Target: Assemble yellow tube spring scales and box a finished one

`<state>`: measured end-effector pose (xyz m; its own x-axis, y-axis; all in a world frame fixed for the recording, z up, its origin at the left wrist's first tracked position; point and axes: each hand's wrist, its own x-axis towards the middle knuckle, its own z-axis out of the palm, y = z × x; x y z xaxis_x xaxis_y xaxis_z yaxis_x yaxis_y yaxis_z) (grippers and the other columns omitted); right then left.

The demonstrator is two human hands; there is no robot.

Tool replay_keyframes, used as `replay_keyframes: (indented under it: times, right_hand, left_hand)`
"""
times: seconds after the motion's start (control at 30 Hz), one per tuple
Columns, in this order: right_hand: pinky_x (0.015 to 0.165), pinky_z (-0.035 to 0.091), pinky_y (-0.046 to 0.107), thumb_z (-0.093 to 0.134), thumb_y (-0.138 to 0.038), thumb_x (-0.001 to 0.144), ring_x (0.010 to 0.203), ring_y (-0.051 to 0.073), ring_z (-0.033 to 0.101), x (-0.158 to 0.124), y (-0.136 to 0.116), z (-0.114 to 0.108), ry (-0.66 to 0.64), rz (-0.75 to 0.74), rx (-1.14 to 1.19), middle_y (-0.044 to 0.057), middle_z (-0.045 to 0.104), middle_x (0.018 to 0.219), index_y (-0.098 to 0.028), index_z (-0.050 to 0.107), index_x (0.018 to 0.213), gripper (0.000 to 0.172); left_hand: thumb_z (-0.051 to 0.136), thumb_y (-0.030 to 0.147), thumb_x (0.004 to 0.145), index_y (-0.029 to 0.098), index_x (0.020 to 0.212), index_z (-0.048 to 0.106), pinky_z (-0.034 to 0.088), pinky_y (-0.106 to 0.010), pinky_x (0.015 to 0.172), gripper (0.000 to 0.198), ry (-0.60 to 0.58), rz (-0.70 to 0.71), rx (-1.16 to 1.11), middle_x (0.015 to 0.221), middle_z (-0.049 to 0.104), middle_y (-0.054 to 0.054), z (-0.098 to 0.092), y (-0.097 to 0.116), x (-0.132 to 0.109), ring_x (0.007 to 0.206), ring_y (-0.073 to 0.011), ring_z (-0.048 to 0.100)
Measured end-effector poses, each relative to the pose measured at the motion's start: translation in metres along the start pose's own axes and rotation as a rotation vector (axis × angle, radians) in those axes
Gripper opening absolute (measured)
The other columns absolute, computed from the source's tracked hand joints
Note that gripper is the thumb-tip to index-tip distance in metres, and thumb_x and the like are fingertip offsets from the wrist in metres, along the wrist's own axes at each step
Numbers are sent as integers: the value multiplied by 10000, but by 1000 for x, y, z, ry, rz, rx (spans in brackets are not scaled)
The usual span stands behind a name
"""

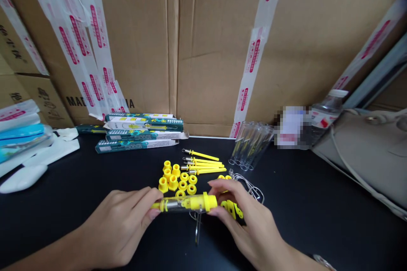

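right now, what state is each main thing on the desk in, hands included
Left hand, closed at one end of the held tube
Right hand, fingers and thumb around the end cap
Held tube, horizontal between both hands
Boxes, stacked flat
Spare tubes, bunched together
Yellow rods, lying close together
Loose caps, standing, holes up
Yellow rings, lying flat
Bottle, capped

Brown cardboard (216,72) striped with printed tape (255,51) stands behind a black tabletop (305,203).

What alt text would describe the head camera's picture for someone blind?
A left hand and right hand hold a yellow-capped clear tube over a black table. Beyond lie yellow rings, yellow rods and stacked boxes.
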<state>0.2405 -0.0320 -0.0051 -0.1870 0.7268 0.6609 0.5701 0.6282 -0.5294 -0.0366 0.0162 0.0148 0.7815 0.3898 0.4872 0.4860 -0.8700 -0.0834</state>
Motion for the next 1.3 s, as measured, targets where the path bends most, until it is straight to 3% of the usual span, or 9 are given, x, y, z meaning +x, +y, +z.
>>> replay_keyframes:
  times: [0.1,0.2,0.37,0.53,0.6,0.73,0.9,1.17,1.3]
  right_hand:
    - [547,575,188,474,-462,1091,541,122,683,4,-2,-2,-68,46,61,-27,714,695,-232,626,989,294]
    - [497,537,161,416,-409,1117,489,103,667,4,-3,-3,-62,63,97,-30,708,642,-230,590,855,362]
    - [559,575,173,584,-303,1058,610,122,727,3,-2,0,9,49,108,1,765,787,-234,606,874,197]
    - [791,623,250,548,-194,1060,862,170,761,4,-2,0,43,-74,126,18,742,864,-248,623,930,159]
    - [788,626,255,622,-245,1034,861,178,758,4,-3,-1,35,-72,113,26,754,916,-250,634,1026,16]
    - [710,622,241,646,-419,1014,790,176,761,4,-5,-4,27,26,55,39,772,953,-230,648,1124,218]
    - [544,535,178,494,-372,1094,515,109,674,5,-5,-3,-79,76,36,-43,711,639,-223,657,835,340]
    - [744,587,202,684,-309,1007,797,143,749,7,-6,-4,59,-37,138,-1,752,849,-234,623,818,212]
    - [722,605,208,791,-394,914,758,150,764,7,-7,-9,54,95,138,-1,784,908,-244,695,950,182]
  left_hand:
    - [231,189,1118,186,1072,527,478,-283,473,299,79,29,43,746,709,-17,-1,2,5,552,-172,706]
    - [259,166,1108,174,1065,534,487,-280,466,278,96,82,75,728,711,-21,-2,2,6,536,-175,703]
    - [256,194,1111,183,1117,535,513,-297,491,280,36,6,14,794,720,-26,4,0,-1,586,-185,717]
    - [271,189,1100,188,1109,560,531,-284,532,289,50,-41,5,835,743,-30,9,1,-5,614,-176,726]
    - [305,176,1084,187,1099,571,534,-275,537,267,57,-41,1,831,747,-31,7,1,-5,613,-173,723]
    - [345,159,1073,183,1099,570,529,-271,522,227,54,17,11,811,738,-26,0,0,-1,605,-176,719]
    - [328,143,1084,176,1075,550,505,-262,497,224,67,64,26,755,713,-18,-3,-1,4,562,-166,702]
    - [252,196,1113,180,1097,549,514,-300,481,298,85,5,45,777,727,-35,5,1,1,584,-197,728]
    - [264,191,1119,179,1065,542,502,-285,460,284,81,32,47,741,721,-22,-1,3,5,548,-178,718]
